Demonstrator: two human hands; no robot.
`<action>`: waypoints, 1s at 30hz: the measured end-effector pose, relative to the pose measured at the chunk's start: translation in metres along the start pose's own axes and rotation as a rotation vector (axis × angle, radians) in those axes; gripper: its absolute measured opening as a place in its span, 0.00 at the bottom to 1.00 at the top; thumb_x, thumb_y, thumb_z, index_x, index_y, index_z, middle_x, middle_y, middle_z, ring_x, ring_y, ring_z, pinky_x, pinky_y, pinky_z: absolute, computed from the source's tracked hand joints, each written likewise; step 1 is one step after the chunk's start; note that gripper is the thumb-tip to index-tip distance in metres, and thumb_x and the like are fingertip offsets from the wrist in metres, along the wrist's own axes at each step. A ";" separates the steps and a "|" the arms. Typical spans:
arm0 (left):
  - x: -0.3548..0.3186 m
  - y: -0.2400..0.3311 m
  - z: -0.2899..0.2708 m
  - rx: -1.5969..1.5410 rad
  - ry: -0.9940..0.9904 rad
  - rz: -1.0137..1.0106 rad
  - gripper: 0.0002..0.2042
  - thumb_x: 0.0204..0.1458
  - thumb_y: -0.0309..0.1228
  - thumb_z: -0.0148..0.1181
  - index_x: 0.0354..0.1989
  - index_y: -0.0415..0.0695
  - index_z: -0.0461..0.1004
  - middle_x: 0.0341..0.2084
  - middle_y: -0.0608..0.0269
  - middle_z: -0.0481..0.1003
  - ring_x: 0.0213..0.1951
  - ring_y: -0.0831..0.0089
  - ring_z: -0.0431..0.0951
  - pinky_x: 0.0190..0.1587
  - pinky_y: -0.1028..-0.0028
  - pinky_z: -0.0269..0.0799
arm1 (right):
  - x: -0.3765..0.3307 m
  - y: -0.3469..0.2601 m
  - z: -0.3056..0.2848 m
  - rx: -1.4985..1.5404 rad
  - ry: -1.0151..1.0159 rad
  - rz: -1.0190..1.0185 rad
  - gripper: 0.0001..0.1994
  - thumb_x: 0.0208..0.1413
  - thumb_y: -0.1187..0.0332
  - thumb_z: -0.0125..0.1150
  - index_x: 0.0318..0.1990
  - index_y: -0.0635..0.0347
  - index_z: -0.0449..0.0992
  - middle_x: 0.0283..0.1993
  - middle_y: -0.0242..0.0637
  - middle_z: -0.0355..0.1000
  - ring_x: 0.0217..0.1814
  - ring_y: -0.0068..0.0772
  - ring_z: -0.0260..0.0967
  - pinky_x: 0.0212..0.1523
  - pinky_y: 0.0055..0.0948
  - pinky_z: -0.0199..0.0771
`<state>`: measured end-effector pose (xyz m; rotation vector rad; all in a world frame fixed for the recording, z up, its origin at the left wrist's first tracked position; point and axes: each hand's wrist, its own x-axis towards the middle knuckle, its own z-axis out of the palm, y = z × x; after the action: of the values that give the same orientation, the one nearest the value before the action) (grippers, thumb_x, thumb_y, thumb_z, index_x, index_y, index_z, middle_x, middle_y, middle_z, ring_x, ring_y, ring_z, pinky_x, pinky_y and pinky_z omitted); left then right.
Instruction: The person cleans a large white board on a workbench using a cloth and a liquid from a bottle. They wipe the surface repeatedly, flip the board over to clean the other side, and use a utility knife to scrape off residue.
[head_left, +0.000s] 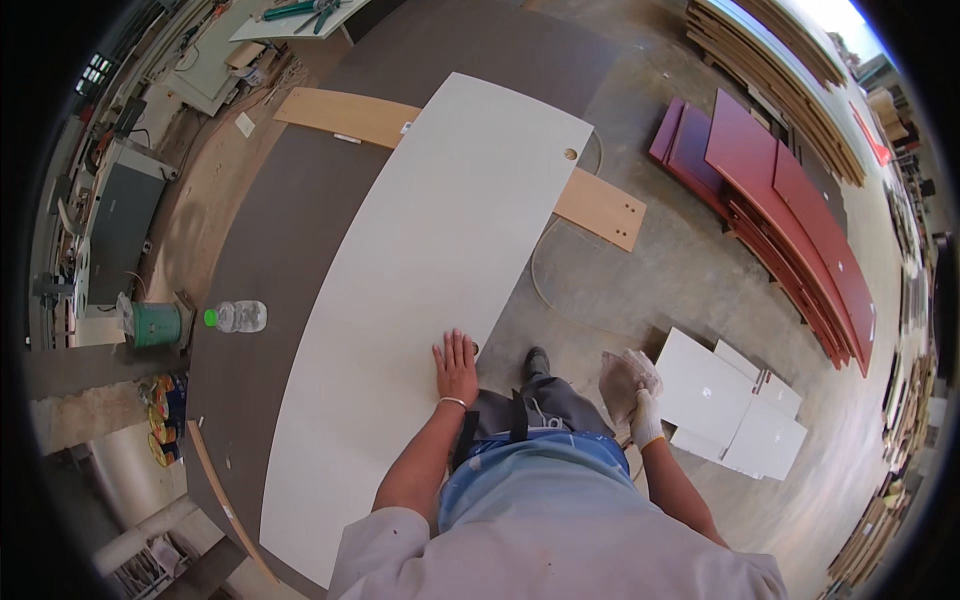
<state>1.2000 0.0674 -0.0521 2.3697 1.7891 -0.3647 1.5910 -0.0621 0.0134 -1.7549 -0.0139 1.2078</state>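
A long white panel (420, 230) lies across a dark work surface, with a round hole near its far right corner. My bare left hand (456, 370) rests flat on the panel by its right edge, fingers stretched out, next to a second small round hole. My right hand (647, 418), in a white glove, is held out to the right of my body, off the panel. It grips a crumpled greyish-white rag (628, 380); the fingers are partly hidden by it.
Wooden strips (602, 208) stick out beneath the panel. A clear bottle with a green cap (240, 317) lies on the dark surface, near a green bucket (157, 324). Stacks of white boards (710, 395) and red boards (775, 200) stand right. A hose (540, 285) trails on the floor.
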 end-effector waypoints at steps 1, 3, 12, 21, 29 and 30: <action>0.009 0.012 -0.004 -0.031 0.005 0.032 0.32 0.64 0.32 0.44 0.77 0.40 0.48 0.79 0.50 0.42 0.79 0.51 0.37 0.76 0.40 0.27 | 0.033 -0.001 -0.037 0.051 -0.005 -0.033 0.27 0.61 0.70 0.50 0.69 0.57 0.65 0.65 0.35 0.67 0.68 0.33 0.63 0.67 0.31 0.63; 0.008 -0.002 -0.003 -0.034 -0.013 0.033 0.31 0.65 0.29 0.42 0.77 0.41 0.48 0.79 0.50 0.42 0.79 0.52 0.37 0.76 0.39 0.29 | 0.059 -0.016 -0.042 0.030 -0.027 -0.024 0.28 0.62 0.72 0.48 0.71 0.56 0.62 0.68 0.36 0.65 0.69 0.36 0.63 0.69 0.32 0.62; 0.036 -0.014 -0.032 -0.199 -0.016 0.015 0.36 0.58 0.25 0.49 0.77 0.41 0.48 0.78 0.49 0.43 0.79 0.52 0.38 0.77 0.45 0.32 | 0.110 -0.069 -0.004 -0.028 -0.065 0.109 0.28 0.66 0.67 0.48 0.73 0.56 0.57 0.69 0.46 0.63 0.71 0.45 0.63 0.67 0.40 0.68; 0.068 0.014 -0.028 -0.285 0.050 0.115 0.32 0.63 0.30 0.43 0.77 0.41 0.50 0.79 0.55 0.45 0.79 0.59 0.41 0.78 0.52 0.35 | 0.070 -0.066 0.132 0.153 -0.150 0.319 0.25 0.66 0.71 0.45 0.71 0.52 0.61 0.69 0.36 0.65 0.72 0.42 0.64 0.67 0.44 0.71; 0.181 0.022 -0.079 -0.208 0.029 0.307 0.29 0.64 0.33 0.42 0.74 0.42 0.57 0.77 0.60 0.52 0.79 0.63 0.44 0.78 0.53 0.37 | 0.042 -0.136 0.257 0.349 -0.432 0.299 0.26 0.68 0.66 0.50 0.72 0.51 0.59 0.72 0.41 0.62 0.73 0.48 0.61 0.71 0.55 0.64; 0.193 0.026 -0.078 -0.215 0.065 0.312 0.28 0.64 0.33 0.42 0.73 0.42 0.59 0.76 0.59 0.56 0.78 0.63 0.45 0.78 0.53 0.37 | 0.044 -0.148 0.270 0.378 -0.452 0.313 0.26 0.68 0.65 0.51 0.73 0.51 0.58 0.73 0.41 0.61 0.74 0.49 0.60 0.71 0.56 0.64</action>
<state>1.2832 0.2591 -0.0322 2.4711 1.3680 -0.0528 1.4887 0.2254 0.0759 -1.1588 0.2162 1.6924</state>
